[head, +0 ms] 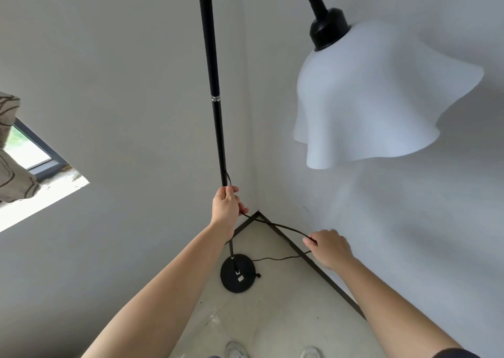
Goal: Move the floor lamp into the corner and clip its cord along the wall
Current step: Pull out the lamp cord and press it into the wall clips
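The black floor lamp stands in the room corner, its round base (238, 273) on the floor and its thin pole (215, 112) rising upright. A white wavy shade (376, 98) hangs at upper right. My left hand (227, 207) is closed around the pole and also pinches the black cord (275, 224). The cord stretches taut to my right hand (328, 247), which grips it close to the right wall. A thinner length of cord (275, 259) runs along the floor from the base toward the right baseboard.
Two grey walls meet at the corner (257, 210), with a dark baseboard (321, 270) along the floor. A window (27, 150) and patterned curtain (11, 172) sit at the left. My shoes (236, 351) show at the bottom edge on the pale tiled floor.
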Action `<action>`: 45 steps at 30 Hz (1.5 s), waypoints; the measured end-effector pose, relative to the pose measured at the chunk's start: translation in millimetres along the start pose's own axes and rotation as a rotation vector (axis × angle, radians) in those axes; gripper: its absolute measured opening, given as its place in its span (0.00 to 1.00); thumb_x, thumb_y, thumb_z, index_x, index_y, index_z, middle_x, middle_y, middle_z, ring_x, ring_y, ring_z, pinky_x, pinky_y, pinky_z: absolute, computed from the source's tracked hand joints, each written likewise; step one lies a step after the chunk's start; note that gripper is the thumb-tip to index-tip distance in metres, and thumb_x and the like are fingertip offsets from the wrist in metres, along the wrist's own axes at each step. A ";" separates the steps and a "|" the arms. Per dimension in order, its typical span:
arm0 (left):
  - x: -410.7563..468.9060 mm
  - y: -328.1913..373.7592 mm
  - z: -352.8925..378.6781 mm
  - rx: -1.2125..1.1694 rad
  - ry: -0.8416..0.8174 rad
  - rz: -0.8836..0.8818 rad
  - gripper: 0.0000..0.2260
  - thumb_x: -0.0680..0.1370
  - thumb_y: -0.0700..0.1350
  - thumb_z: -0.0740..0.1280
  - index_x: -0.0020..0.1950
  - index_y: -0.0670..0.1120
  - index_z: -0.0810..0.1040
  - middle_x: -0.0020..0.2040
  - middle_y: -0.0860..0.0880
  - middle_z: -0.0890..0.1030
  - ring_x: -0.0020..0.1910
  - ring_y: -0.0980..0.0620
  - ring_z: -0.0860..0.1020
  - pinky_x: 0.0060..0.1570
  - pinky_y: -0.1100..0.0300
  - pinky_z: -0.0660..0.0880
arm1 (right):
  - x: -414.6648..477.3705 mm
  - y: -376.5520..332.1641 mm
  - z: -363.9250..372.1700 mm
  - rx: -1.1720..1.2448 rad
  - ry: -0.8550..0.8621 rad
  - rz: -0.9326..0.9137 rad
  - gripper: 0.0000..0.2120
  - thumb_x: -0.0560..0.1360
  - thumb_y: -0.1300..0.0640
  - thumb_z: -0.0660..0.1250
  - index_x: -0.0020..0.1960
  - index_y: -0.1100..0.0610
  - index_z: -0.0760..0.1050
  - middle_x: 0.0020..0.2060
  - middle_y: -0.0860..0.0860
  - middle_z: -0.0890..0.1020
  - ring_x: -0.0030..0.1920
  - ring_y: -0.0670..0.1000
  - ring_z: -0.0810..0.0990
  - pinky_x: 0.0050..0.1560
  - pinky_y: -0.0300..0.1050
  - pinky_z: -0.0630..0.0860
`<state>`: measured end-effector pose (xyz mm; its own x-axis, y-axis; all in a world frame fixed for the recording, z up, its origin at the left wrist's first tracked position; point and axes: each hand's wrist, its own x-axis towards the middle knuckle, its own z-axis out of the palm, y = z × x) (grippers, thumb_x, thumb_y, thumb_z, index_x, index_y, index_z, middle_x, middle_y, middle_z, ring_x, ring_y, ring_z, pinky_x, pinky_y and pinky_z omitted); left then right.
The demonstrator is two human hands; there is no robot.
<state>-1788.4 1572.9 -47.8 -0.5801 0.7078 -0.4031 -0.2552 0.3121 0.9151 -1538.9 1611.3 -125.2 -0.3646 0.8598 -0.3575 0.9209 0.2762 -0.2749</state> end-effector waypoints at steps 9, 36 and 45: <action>-18.6 -28.6 9.9 0.206 0.018 0.049 0.12 0.85 0.48 0.56 0.61 0.48 0.77 0.48 0.49 0.82 0.49 0.52 0.80 0.52 0.52 0.77 | -7.9 -2.1 17.0 0.295 -0.065 -0.015 0.20 0.83 0.47 0.48 0.49 0.55 0.75 0.32 0.42 0.73 0.38 0.49 0.76 0.43 0.45 0.72; -14.9 -60.2 43.2 0.052 0.236 -0.159 0.07 0.80 0.45 0.67 0.51 0.46 0.84 0.45 0.50 0.82 0.41 0.54 0.79 0.39 0.61 0.76 | 3.6 51.5 61.3 0.244 -0.369 -0.031 0.04 0.72 0.51 0.63 0.45 0.47 0.75 0.35 0.46 0.80 0.34 0.51 0.80 0.38 0.44 0.78; 1.7 -59.6 7.3 -0.127 0.309 -0.203 0.10 0.79 0.45 0.69 0.57 0.42 0.82 0.47 0.48 0.82 0.39 0.53 0.78 0.40 0.59 0.76 | -13.8 48.1 59.6 0.376 -0.243 0.124 0.21 0.73 0.32 0.61 0.42 0.51 0.74 0.33 0.48 0.78 0.34 0.49 0.78 0.33 0.42 0.70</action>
<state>-1768.5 1560.1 -103.0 -0.7087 0.4098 -0.5743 -0.4709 0.3314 0.8176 -1497.7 1587.2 -186.6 -0.3183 0.7382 -0.5948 0.8620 -0.0357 -0.5056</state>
